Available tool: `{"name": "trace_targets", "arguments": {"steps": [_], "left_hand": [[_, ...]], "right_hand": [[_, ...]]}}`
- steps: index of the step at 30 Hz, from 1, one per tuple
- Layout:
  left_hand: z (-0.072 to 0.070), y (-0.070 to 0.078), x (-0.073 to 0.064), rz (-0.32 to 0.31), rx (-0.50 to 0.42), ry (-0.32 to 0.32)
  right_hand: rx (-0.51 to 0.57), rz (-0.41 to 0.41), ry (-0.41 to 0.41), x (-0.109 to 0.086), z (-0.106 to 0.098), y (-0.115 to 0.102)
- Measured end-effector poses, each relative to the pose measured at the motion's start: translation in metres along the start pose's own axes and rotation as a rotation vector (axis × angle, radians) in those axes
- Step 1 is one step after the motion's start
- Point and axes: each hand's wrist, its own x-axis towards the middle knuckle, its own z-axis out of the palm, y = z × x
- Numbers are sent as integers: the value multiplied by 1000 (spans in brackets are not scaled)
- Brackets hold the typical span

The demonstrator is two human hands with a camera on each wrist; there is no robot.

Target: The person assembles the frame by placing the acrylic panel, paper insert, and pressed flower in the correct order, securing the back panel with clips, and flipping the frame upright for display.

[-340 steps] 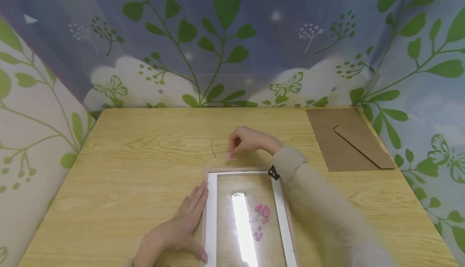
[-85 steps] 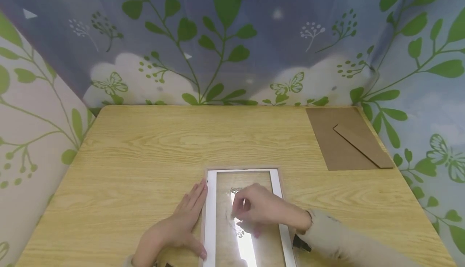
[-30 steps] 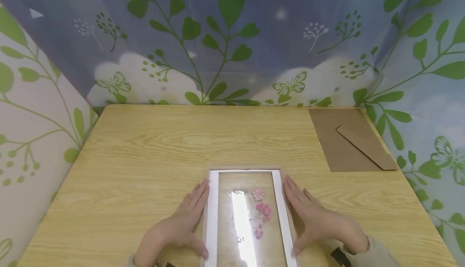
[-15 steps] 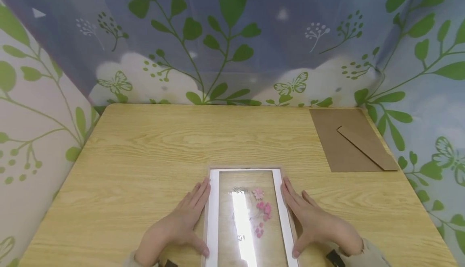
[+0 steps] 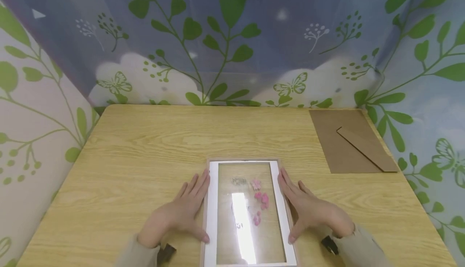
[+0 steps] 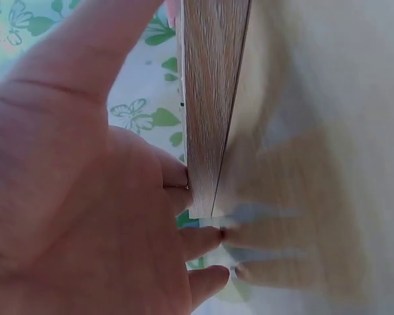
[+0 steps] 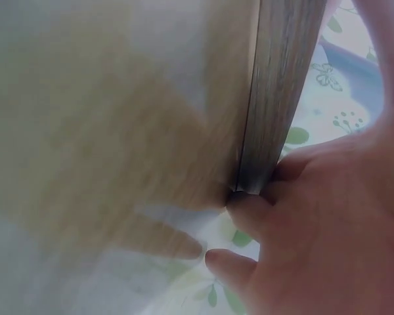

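A picture frame point(image 5: 213, 218) with pale wooden sides and a white inner border lies in front of me, its glass reflecting a bright strip of light. Inside it are a pale pink flower point(image 5: 256, 184), a sprig of deeper pink blossoms point(image 5: 262, 199) and a small whitish flower cluster point(image 5: 239, 181). My left hand point(image 5: 181, 214) presses the frame's left side with straight fingers, thumb nearer me. On the opposite side my right hand point(image 5: 314, 212) does likewise. The wrist views show fingertips against the wood-grained frame side point(image 6: 213, 98), and the right hand's fingers point(image 7: 249, 213) at its lower end.
A brown backing board point(image 5: 323, 138) with a stand leg point(image 5: 367, 148) lies at the table's far right corner. The wood-grain table point(image 5: 145, 146) meets leaf-patterned cloth walls point(image 5: 218, 45) at the back and sides.
Earlier my right hand pinched a small item beyond the frame, then worked over the glass; now it is at the right side. The pale pink flower is added. Just now the frame shifted away from me.
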Motion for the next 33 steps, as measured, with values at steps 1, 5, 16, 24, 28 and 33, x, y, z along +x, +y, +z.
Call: {"name": "trace_targets", "arguments": {"steps": [1, 5, 16, 24, 28, 33], "left_hand": [[-2, -1, 3, 2, -5, -5], [-11, -6, 14, 0, 0, -11], [-36, -30, 51, -11, 9, -32], [-58, -51, 86, -26, 22, -49], [-64, -61, 102, -44, 28, -43], [-72, -66, 110, -92, 13, -43]], "right_hand": [[-2, 2, 0, 3, -1, 2], [0, 2, 5, 13, -9, 9], [20, 4, -28, 48, -38, 28], [41, 26, -81, 85, -68, 51], [37, 51, -106, 98, -82, 59], [57, 39, -127, 105, -94, 64]]}}
